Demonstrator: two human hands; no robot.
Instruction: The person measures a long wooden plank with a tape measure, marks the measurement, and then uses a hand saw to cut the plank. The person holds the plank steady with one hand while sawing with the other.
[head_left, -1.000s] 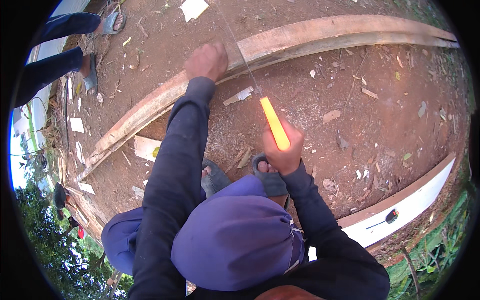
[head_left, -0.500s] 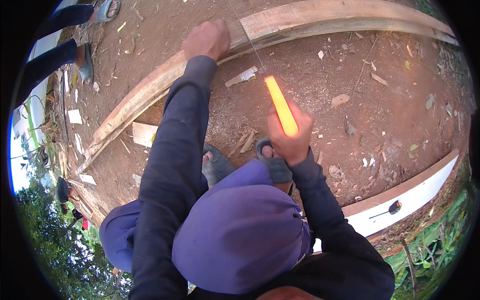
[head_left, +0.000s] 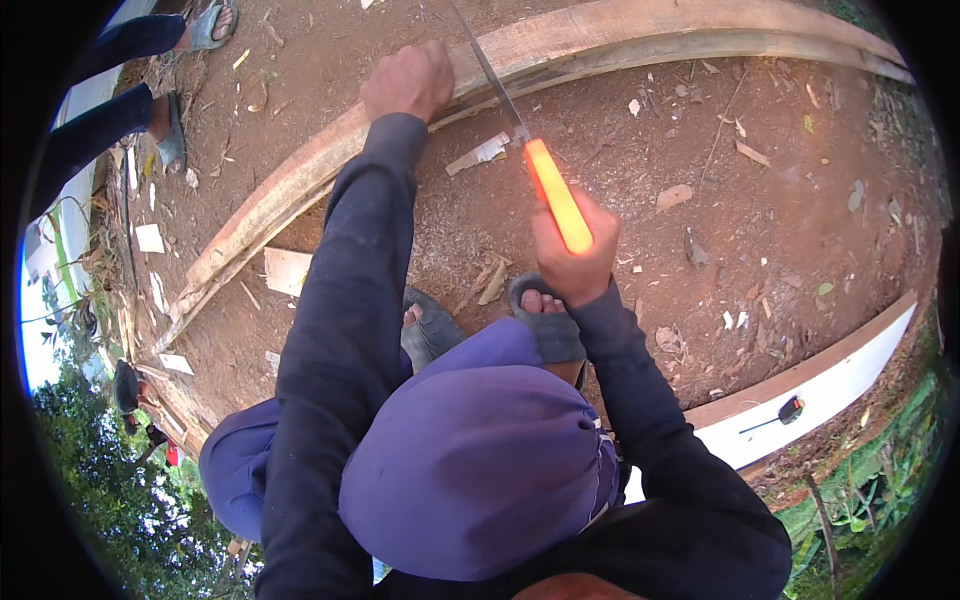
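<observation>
My right hand (head_left: 572,262) grips the orange handle of a hand saw (head_left: 556,194). Its thin blade runs up and left across a long wooden plank (head_left: 620,35) that lies on the dirt. My left hand (head_left: 408,82) rests closed on the plank's near edge, just left of the blade. Both arms are in dark sleeves. A purple cloth over my knee and my sandalled feet (head_left: 540,315) fill the lower middle of the view.
Another person's legs and sandals (head_left: 170,135) stand at the upper left. A white board (head_left: 830,385) with a small tape measure (head_left: 790,410) on it lies at the right. Wood offcuts (head_left: 286,270) and chips are scattered over the dirt. Grass borders the lower right.
The saw and my right hand have shifted up and right along the cut. My left hand has stayed on the plank.
</observation>
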